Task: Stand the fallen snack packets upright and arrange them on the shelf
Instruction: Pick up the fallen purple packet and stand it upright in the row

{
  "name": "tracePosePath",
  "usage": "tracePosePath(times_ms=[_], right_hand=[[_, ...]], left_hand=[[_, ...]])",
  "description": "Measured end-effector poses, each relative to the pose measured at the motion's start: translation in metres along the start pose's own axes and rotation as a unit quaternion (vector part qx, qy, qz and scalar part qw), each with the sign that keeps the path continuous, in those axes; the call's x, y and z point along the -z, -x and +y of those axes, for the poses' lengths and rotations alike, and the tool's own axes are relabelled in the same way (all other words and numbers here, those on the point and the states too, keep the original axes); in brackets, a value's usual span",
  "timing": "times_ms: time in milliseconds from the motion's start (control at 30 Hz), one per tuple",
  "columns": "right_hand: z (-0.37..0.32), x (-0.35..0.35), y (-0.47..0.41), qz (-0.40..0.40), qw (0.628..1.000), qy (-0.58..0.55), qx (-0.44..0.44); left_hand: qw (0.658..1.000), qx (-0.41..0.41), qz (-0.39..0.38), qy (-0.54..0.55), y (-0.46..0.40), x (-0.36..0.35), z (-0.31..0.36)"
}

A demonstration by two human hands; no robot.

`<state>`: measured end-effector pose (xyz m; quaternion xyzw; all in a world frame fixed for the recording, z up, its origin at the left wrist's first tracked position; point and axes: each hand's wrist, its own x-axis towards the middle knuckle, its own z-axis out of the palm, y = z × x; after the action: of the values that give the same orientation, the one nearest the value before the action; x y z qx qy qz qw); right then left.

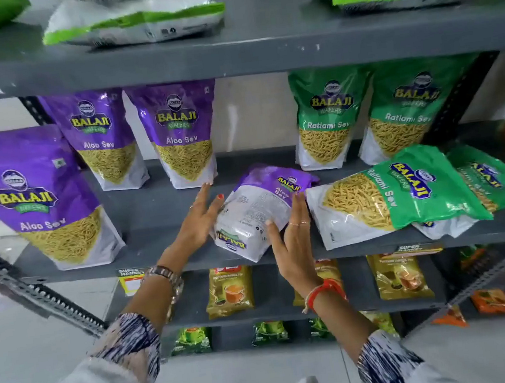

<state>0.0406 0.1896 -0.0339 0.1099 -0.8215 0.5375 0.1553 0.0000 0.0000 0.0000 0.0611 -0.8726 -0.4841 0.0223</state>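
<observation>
Nearest to me, both hands are at the front lip of the grey shelf [158, 215]; my left hand [199, 220] lies flat against the left edge of the fallen purple packet [258, 213], fingers spread, and my right hand [293, 237] presses its right side, thumb on the white back panel; so the packet is cradled between two open palms, not clenched in a fist. It lies tilted on its side, bottom corner hanging just past the shelf's near edge, purple top pointing away to the right. Just beside it on the right, two green packets [404, 191] lie toppled, one overlapping the other; their bases also reach the front edge. On the left, a purple packet [39, 198] stands upright near the front; farther back, two more purple ones [182, 139] and two green ones [325, 122] stand against the wall. I judge the step in hand to be righting the purple packet; the next move calls for swinging its base down and setting it upright in the open gap in front of the back row, then turning to the green pair.
</observation>
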Motion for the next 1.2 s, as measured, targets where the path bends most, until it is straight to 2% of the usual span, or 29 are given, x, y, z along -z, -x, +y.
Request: tracePosePath(times_ms=[100, 133, 200, 267, 400, 500, 567, 733, 900, 1033, 1200], right_hand=[[0.0, -0.017, -0.015, 0.122, 0.982, -0.105, -0.102], [-0.004, -0.021, -0.019, 0.149, 0.966, -0.142, -0.155], [0.0, -0.03, -0.028, 0.177, 0.91, -0.229, -0.298], [0.008, -0.034, -0.04, 0.197, 0.86, -0.263, -0.391], [0.019, -0.032, -0.052, 0.2, 0.846, -0.249, -0.428], [0.023, -0.027, -0.05, 0.18, 0.847, -0.24, -0.438], [0.016, -0.019, -0.047, 0.163, 0.845, -0.263, -0.436], [-0.004, -0.005, -0.039, 0.127, 0.858, -0.291, -0.403], [-0.03, 0.016, -0.018, 0.113, 0.888, -0.293, -0.337], [-0.048, 0.054, 0.006, 0.115, 0.905, -0.314, -0.262], [-0.069, 0.093, 0.033, 0.129, 0.904, -0.35, -0.209]], left_hand=[[0.979, 0.162, -0.027, 0.12, -0.035, -0.001, -0.001], [0.969, 0.19, -0.044, 0.15, -0.045, -0.001, -0.002], [0.958, 0.221, -0.084, 0.16, -0.059, -0.002, -0.007], [0.958, 0.215, -0.102, 0.163, -0.068, -0.004, -0.008], [0.956, 0.211, -0.09, 0.182, -0.079, -0.011, -0.004], [0.966, 0.195, -0.059, 0.161, -0.08, -0.015, -0.011], [0.964, 0.185, -0.025, 0.189, -0.075, -0.014, -0.015], [0.93, 0.207, 0.013, 0.304, -0.031, 0.0, -0.014], [0.923, 0.118, 0.038, 0.364, 0.039, 0.008, 0.006], [0.923, 0.089, 0.077, 0.366, 0.088, 0.004, 0.033], [0.884, 0.037, 0.14, 0.444, 0.123, 0.001, 0.067]])
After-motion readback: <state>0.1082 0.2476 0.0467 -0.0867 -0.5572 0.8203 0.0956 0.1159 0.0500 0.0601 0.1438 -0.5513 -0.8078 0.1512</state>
